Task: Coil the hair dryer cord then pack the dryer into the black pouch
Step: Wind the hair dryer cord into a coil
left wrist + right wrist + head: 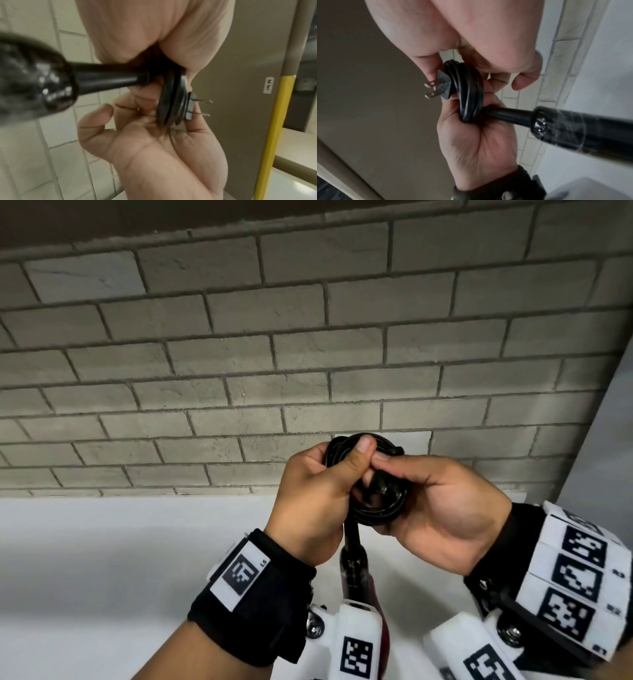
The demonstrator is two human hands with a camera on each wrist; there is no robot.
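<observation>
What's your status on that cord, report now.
Left hand grips coiled cord. Right hand pinches plug end. Dryer hangs below. Pouch not in view.

black wristbands (pixel 253 594), white coded tags (pixel 579 577)

A wall of grey bricks (pixel 239 344) with darker joints fills the upper part of the head view. Below it lies a smooth pale surface (pixel 102 559), lit softly and evenly. At the right edge, a plain light panel (pixel 613 419) rises at an angle. In the left wrist view the wall shows pale tiles (pixel 34 155), and beside them stands a flat taupe partition (pixel 240 94). Next to the partition runs a yellow post (pixel 274 128), and a small white label (pixel 268 85) sits on the partition.
</observation>
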